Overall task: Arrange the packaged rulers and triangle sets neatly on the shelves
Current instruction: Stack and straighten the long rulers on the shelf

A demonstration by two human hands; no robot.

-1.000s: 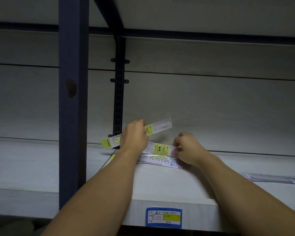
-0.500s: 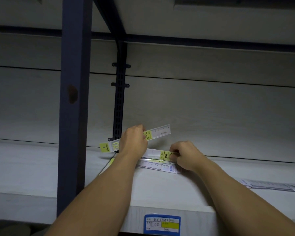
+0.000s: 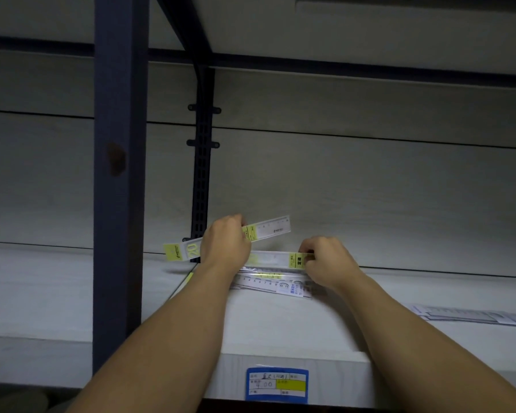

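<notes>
The pale, wood-grained shelf (image 3: 280,329), hung on a dark blue steel post (image 3: 119,174), carries a small flat stack of rulers (image 3: 268,283) in glossy clear sleeves, with another pack (image 3: 471,317) lying well apart to the right. The left hand (image 3: 225,244) grips a thin yellow-labelled ruler (image 3: 265,231) raised above the stack and tilted, while the right hand (image 3: 325,262) pinches the end of the top ruler (image 3: 280,259). This looks like squaring the stack; next, lay the raised ruler flush on it, edges aligned.
</notes>
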